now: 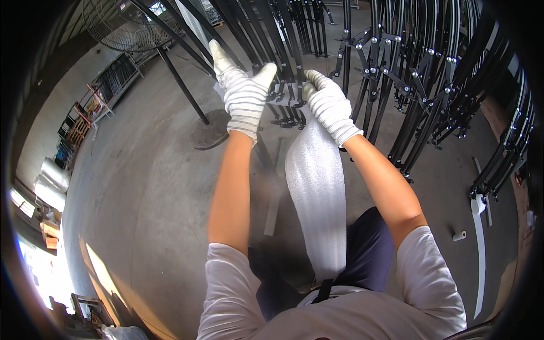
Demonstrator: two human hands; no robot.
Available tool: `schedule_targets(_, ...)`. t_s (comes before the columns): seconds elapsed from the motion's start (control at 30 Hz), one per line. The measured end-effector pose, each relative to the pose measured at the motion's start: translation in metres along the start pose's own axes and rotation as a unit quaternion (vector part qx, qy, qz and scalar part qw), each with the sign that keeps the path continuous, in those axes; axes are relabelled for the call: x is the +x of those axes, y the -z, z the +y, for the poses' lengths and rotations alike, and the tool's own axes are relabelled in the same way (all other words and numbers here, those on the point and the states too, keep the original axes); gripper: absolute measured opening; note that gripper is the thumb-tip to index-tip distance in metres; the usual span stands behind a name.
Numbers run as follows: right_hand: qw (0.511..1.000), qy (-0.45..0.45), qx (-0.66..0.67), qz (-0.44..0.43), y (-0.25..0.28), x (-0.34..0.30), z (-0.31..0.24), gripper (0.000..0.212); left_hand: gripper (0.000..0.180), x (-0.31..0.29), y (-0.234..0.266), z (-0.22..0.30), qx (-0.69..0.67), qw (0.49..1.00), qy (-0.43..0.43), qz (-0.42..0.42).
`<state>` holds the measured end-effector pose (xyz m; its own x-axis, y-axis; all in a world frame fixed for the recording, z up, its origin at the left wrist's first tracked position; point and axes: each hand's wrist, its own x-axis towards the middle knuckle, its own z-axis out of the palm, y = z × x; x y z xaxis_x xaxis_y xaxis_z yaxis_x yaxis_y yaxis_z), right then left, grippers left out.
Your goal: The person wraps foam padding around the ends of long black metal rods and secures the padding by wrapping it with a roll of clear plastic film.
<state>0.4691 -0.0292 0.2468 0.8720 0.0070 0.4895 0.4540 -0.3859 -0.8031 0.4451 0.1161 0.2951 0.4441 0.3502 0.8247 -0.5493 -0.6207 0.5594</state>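
My left hand [243, 93] wears a white and grey striped glove. Its thumb and fingers are spread, beside a bundle of black metal tubes [241, 28] with small joints at their lower ends. My right hand [330, 107], gloved alike, has its fingers curled at the upper end of a strip of white foam sheet [317, 175]. That strip widens below the hand and hangs down to my waist. Behind my left hand a white strip [194, 22] lies along the tubes; whether it joins the foam sheet is hidden.
Many black folding frames [396, 73] stand upright at the right. A pedestal fan [124, 25] on a round base [218, 130] stands at the left. A small white roll [459, 236] and a long white strip [480, 255] lie on the concrete floor at the right.
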Motion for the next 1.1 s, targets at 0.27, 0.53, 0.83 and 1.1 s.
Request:
schedule_targets(0.27,1.000,0.008,0.011,0.016,0.000,-0.003,-0.005,0.029,0.104,-0.003,-0.005,0.013,0.130,0.984,-0.104,0.055)
schedule_targets(0.53,0.998,0.037,-0.052,0.026,0.000,0.000,-0.002,0.024,0.072,-0.001,0.028,-0.007,0.000,0.978,-0.071,0.197)
schedule_targets(0.83,0.995,0.059,-0.056,0.050,-0.007,-0.002,-0.005,0.023,0.062,0.033,0.069,-0.100,-0.069,0.951,0.192,-0.233)
schedule_targets(1.1,0.990,0.077,-0.064,0.096,-0.005,-0.008,-0.010,0.021,0.049,0.045,0.090,-0.063,0.319,0.893,0.178,-0.263)
